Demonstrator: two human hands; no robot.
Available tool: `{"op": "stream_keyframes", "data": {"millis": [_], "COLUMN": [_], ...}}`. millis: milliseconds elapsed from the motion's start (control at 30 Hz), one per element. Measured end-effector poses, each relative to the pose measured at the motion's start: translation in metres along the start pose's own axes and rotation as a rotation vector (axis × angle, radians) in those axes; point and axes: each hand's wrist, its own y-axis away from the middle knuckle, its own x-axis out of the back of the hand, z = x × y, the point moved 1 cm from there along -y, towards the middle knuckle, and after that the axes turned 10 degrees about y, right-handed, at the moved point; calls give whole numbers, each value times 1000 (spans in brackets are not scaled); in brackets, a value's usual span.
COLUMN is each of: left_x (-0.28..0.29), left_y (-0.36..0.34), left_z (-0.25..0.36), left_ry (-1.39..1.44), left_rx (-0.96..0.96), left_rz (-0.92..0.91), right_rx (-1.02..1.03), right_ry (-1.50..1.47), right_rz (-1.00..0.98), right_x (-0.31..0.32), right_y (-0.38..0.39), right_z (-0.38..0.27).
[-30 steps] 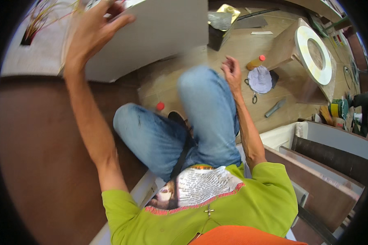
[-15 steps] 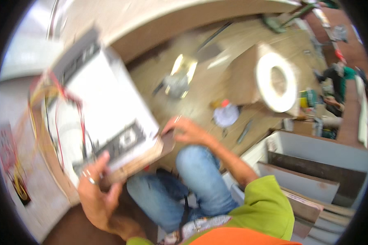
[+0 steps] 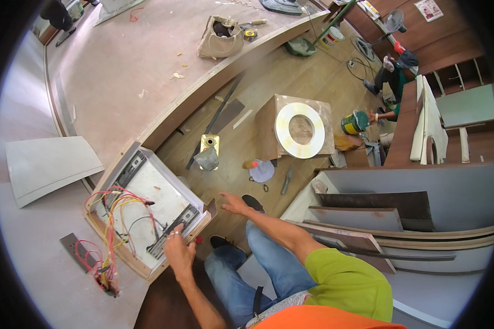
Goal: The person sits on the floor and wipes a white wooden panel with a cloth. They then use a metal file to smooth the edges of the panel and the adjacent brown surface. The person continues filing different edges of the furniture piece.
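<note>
Left grip (image 3: 179, 250): laid over the near rim of the box (image 3: 173, 177), fingertips at the grey rail (image 3: 188, 215) just inside, thumb toward the outer side. From my end I cannot tell whether it pinches the rim or merely rests there. Right grip (image 3: 236, 205): open, fingers loosely parted, just beside the box's right-hand corner and above the floor (image 3: 236, 145).

Box: lower left of my view, slantwise at the edge of the pale table (image 3: 41, 247), open side up. How it is borne underneath, I cannot make out. Pale panel inside; a second rail (image 3: 121, 178) runs along the opposite wall. Red, yellow and black wires (image 3: 115, 216) tangle across its left part and over the rim; more bunch on the table, near a dark strip (image 3: 74, 252). A white sheet (image 3: 52, 167) lies behind them.

On the floor I note a tin (image 3: 209, 141) with a grey lump (image 3: 207, 159) covering part of it, a red-capped bottle (image 3: 250, 164) touching a white cloth (image 3: 262, 171), and a hand tool (image 3: 286, 181) near these. Beyond: a brown crate (image 3: 268, 123) with a broad pale ring (image 3: 284, 131) against one face.

Right side: boards (image 3: 362, 216) standing in a row. Farther off, a co-worker's hand (image 3: 372, 117) at a green can (image 3: 355, 123); contact too small to judge.
</note>
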Motion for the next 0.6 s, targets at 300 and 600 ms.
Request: {"op": "stream_keyframes", "data": {"millis": [300, 600], "left_x": [10, 15], "left_y": [-4, -25], "left_z": [23, 39], "left_ry": [10, -71], "left_rx": [135, 358], "left_rz": [-50, -228], "right_rx": [-250, -120], "right_ry": [-40, 81], "right_rz": [380, 547], "right_x": [154, 390], "right_y": [77, -158], "right_z": [63, 24]}}
